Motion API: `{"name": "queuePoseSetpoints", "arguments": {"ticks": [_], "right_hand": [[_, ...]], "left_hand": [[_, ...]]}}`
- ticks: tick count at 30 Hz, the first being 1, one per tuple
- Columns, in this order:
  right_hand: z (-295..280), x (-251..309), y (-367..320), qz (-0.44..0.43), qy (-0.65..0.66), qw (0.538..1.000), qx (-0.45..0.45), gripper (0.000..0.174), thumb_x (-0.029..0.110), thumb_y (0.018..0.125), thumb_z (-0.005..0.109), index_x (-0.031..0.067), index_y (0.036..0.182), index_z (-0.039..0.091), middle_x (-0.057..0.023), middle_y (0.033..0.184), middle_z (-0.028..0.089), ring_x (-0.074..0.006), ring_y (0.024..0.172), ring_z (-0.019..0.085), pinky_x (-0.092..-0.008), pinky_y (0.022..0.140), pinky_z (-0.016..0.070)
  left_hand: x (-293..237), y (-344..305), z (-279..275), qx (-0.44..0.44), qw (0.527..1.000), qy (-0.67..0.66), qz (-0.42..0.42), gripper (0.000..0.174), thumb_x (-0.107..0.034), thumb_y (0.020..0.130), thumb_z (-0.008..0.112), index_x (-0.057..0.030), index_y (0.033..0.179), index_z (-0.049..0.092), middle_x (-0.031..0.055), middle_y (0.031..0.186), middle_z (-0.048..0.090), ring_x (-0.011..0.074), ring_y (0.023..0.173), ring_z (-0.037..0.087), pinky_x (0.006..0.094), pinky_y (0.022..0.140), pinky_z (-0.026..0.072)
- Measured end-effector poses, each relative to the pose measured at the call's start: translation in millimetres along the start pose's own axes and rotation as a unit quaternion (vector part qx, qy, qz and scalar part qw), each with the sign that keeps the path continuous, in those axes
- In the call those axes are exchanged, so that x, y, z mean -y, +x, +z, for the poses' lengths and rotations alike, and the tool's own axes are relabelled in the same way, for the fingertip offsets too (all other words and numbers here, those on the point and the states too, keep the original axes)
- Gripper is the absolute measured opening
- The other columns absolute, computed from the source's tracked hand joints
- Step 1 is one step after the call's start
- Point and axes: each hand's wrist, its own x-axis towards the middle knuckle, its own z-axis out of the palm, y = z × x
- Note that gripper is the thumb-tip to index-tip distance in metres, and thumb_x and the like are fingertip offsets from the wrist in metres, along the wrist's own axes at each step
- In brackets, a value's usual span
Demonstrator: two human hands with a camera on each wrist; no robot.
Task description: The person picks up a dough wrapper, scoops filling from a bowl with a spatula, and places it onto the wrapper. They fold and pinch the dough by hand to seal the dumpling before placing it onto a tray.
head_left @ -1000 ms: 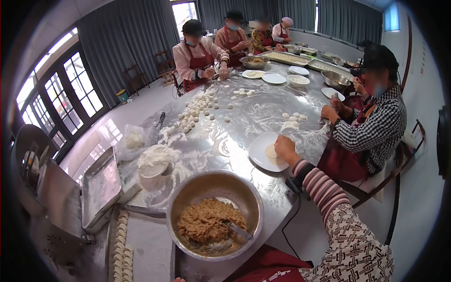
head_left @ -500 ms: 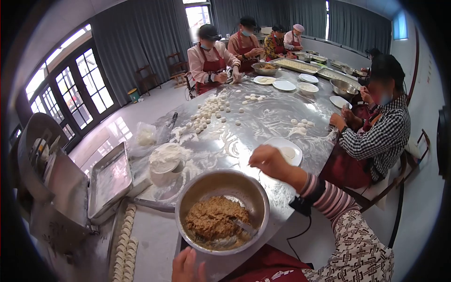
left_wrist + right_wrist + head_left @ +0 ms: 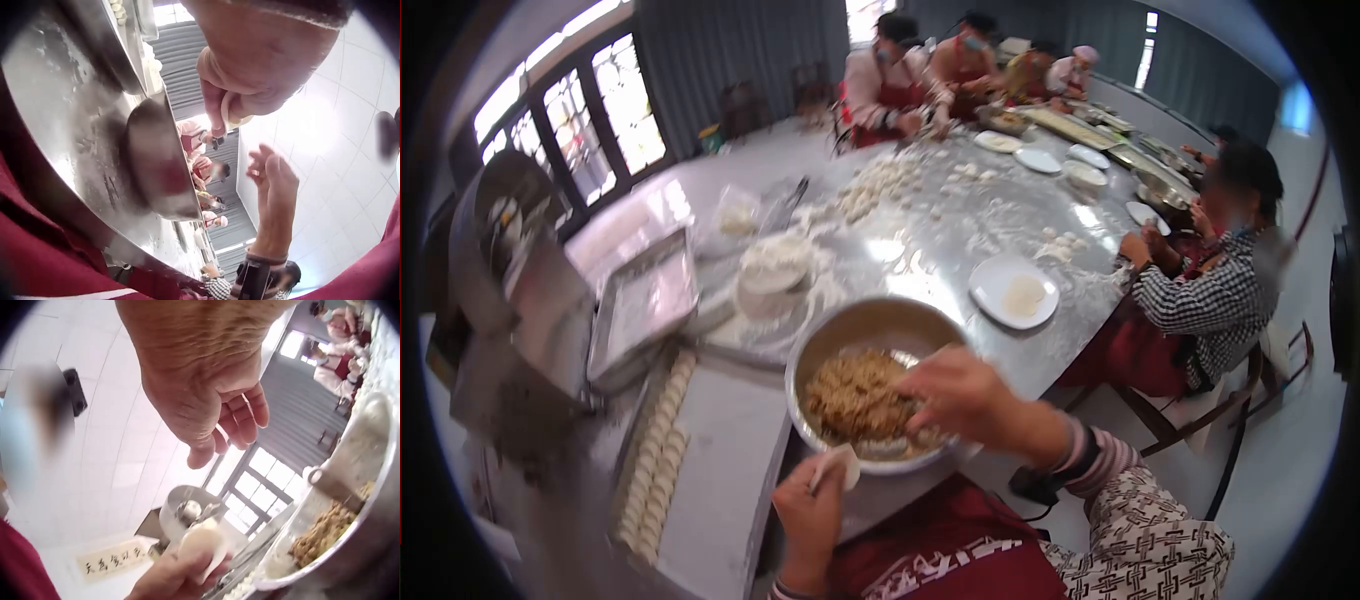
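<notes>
A round dough wrapper [image 3: 840,465] is pinched in my left hand [image 3: 810,515], beside the near rim of the steel bowl [image 3: 920,325]. Brown minced filling [image 3: 850,395] lies in that bowl. Over its right side is my right hand [image 3: 965,395]. The right wrist view shows the fingers of this hand [image 3: 206,394] loosely bent with nothing between them. A flat metal handle [image 3: 335,489] sticks up from the filling, apart from them. On the white plate [image 3: 993,290] lies another wrapper [image 3: 1024,295].
Left of the bowl, a tray [image 3: 720,450] holds rows of folded dumplings [image 3: 658,470]. Behind it are an empty metal tray [image 3: 640,305] and a bowl of flour [image 3: 775,262]. Dough pieces [image 3: 880,185] lie farther off. A person in a checked shirt [image 3: 1200,300] sits at right.
My right hand has come from the plate to over the bowl. My left hand has risen into view and now holds a wrapper. The head view has shifted.
</notes>
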Motion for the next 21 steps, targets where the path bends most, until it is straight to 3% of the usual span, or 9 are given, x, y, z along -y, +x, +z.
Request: {"name": "queuePoseSetpoints", "arguments": {"ticks": [3,4,8,11,12,14,18,21], "right_hand": [[-29.7,-4.4,-33.7,0.174,0.003,0.984,0.036,0.054,0.032,0.064,0.081,0.0044,0.107,0.063,-0.0090,0.079,0.060,-0.0227,0.064,0.058,-0.0312,0.059,0.0472],[-33.5,-1.2,-41.3,0.199,-0.001,0.978,0.068,0.054,0.031,0.064,0.081,0.0047,0.108,0.063,-0.0084,0.077,0.060,-0.0230,0.064,0.058,-0.0316,0.059,0.0473],[-14.5,6.6,-61.2,0.243,-0.060,0.957,0.144,0.050,0.025,0.066,0.081,0.0055,0.109,0.063,-0.0079,0.076,0.060,-0.0241,0.065,0.058,-0.0324,0.059,0.0476],[9.0,4.0,-62.5,0.224,0.001,0.966,0.129,0.044,0.019,0.068,0.079,0.0068,0.107,0.064,-0.0083,0.076,0.060,-0.0257,0.066,0.059,-0.0341,0.059,0.0473],[15.1,-1.1,-60.8,0.176,-0.008,0.976,0.125,0.032,0.011,0.070,0.076,0.0071,0.100,0.066,-0.0085,0.077,0.061,-0.0264,0.066,0.060,-0.0351,0.058,0.0467],[26.0,-10.3,-57.6,0.137,-0.025,0.983,0.119,0.026,0.009,0.071,0.075,0.0071,0.095,0.067,-0.0084,0.076,0.061,-0.0266,0.066,0.059,-0.0350,0.058,0.0466],[38.6,-30.1,-40.5,0.026,-0.053,0.996,0.064,0.016,0.005,0.071,0.073,0.0063,0.085,0.066,-0.0083,0.075,0.062,-0.0262,0.064,0.059,-0.0349,0.057,0.0465],[26.6,-28.2,-36.8,0.040,-0.048,0.998,0.029,0.016,0.004,0.070,0.074,0.0058,0.084,0.067,-0.0077,0.074,0.062,-0.0265,0.065,0.059,-0.0348,0.057,0.0465]], "left_hand": [[21.3,-9.0,-26.7,-0.001,0.990,-0.092,-0.103,0.019,-0.004,0.086,0.059,0.0102,0.098,0.063,0.0126,0.085,0.068,0.0174,0.075,0.067,0.0271,0.065,0.0545],[27.6,-12.5,-30.5,0.001,0.984,-0.132,-0.117,0.022,-0.009,0.091,0.056,0.0092,0.102,0.060,0.0139,0.087,0.068,0.0216,0.074,0.068,0.0282,0.063,0.0564],[33.0,-22.8,-33.0,0.023,0.961,-0.228,-0.155,0.030,-0.020,0.096,0.054,0.0084,0.104,0.060,0.0142,0.089,0.067,0.0230,0.075,0.069,0.0285,0.060,0.0564],[40.2,-26.8,-32.2,0.038,0.969,-0.202,-0.137,0.028,-0.018,0.095,0.055,0.0074,0.106,0.060,0.0119,0.092,0.067,0.0183,0.077,0.068,0.0271,0.064,0.0551],[43.1,-27.2,-31.7,0.034,0.969,-0.201,-0.139,0.028,-0.018,0.095,0.055,0.0074,0.106,0.060,0.0119,0.092,0.067,0.0183,0.077,0.068,0.0271,0.064,0.0551],[48.2,-28.5,-31.0,0.037,0.981,-0.151,-0.116,0.024,-0.016,0.094,0.057,0.0047,0.107,0.063,0.0073,0.093,0.066,0.0114,0.083,0.062,0.0246,0.075,0.0505],[33.8,-26.4,-23.6,0.028,0.973,-0.178,-0.146,0.022,-0.013,0.093,0.059,0.0028,0.107,0.064,0.0052,0.096,0.065,0.0094,0.086,0.060,0.0239,0.077,0.0490],[34.8,-24.8,-21.3,0.019,0.966,-0.197,-0.164,0.020,-0.012,0.093,0.059,0.0032,0.104,0.065,0.0054,0.094,0.066,0.0096,0.084,0.061,0.0240,0.075,0.0501]]}}
